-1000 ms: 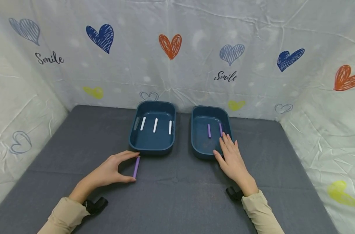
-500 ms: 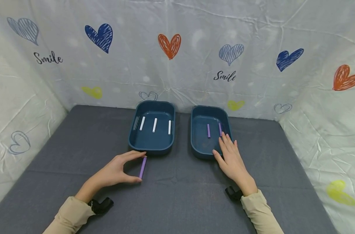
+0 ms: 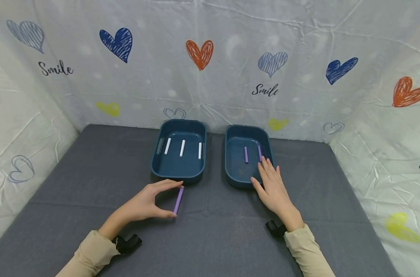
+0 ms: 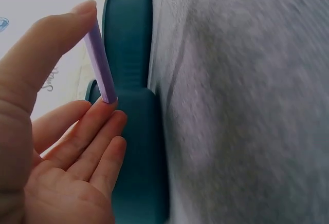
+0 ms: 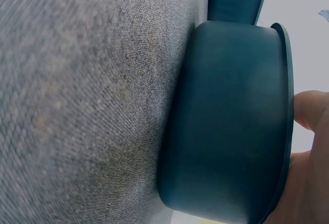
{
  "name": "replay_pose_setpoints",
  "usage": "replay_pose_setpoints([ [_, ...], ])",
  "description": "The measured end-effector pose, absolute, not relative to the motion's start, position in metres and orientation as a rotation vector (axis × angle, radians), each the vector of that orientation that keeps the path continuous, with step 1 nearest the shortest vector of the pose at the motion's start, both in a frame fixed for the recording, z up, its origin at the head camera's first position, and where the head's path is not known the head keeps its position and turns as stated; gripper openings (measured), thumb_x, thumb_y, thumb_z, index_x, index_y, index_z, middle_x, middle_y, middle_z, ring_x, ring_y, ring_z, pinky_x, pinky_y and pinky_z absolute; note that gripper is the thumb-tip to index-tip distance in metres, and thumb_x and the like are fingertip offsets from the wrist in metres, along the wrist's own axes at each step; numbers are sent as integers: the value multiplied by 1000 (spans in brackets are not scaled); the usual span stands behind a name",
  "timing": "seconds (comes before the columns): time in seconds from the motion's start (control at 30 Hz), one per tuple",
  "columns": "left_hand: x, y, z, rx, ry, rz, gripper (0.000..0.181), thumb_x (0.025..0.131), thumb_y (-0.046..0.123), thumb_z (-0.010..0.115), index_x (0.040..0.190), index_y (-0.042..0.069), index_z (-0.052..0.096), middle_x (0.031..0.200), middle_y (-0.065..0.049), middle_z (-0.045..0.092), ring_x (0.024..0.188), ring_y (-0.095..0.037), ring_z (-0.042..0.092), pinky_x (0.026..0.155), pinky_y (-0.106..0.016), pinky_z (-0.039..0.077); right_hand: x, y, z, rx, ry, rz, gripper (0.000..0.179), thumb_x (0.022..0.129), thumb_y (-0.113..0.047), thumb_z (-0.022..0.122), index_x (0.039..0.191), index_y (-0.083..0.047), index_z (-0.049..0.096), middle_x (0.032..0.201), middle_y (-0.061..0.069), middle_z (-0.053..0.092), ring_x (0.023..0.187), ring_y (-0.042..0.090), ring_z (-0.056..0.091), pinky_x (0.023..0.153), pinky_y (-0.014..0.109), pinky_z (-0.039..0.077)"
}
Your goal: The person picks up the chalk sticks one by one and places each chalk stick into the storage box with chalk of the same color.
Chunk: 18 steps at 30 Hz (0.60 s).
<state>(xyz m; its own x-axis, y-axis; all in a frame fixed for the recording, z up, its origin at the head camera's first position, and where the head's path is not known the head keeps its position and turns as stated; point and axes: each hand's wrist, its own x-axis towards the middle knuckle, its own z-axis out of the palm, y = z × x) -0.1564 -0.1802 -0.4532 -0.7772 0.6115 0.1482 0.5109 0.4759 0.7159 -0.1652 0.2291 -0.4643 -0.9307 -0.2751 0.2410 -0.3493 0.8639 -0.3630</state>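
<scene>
My left hand (image 3: 145, 202) pinches a purple stick of chalk (image 3: 178, 201) lengthwise, thumb at the near end and a fingertip at the far end. In the left wrist view this chalk (image 4: 101, 64) spans the gap from thumb to fingers. It is just in front of the left blue tray (image 3: 154, 167), where three white chalks (image 3: 182, 148) lie apart. My right hand (image 3: 274, 186) rests over the near right rim of the right blue tray (image 3: 229, 173), fingers extended. Inside are two purple chalks, the left one (image 3: 246, 155) in full view, the right one (image 3: 260, 152) close to my fingertips.
Both trays stand side by side at the back of a grey cloth-covered table (image 3: 210, 238), with a narrow gap between them. Behind and at the sides hangs a white curtain (image 3: 230, 30) printed with hearts.
My left hand has moved to the right along the front of the left tray, carrying the purple chalk. The right hand and both trays have stayed in place.
</scene>
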Motion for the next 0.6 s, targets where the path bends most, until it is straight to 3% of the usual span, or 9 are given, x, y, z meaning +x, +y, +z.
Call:
replay_pose_setpoints([
  [0.33,-156,-161,-450,1091,2531,1198,85,74,39,88,146,13,51,141,-4,55,132,-19,47,103,-53,43,-165,229,-464,477,-2869,609,69,106,-43,41,153,5,29,164,17,12,152,29,5,119,57,3],
  [0.6,-157,-140,-442,1093,2504,1217,85,74,38,89,148,21,50,141,3,54,132,-16,47,104,-51,43,-166,229,-464,480,-2867,613,68,106,-43,42,152,6,30,164,17,13,152,29,5,119,57,3],
])
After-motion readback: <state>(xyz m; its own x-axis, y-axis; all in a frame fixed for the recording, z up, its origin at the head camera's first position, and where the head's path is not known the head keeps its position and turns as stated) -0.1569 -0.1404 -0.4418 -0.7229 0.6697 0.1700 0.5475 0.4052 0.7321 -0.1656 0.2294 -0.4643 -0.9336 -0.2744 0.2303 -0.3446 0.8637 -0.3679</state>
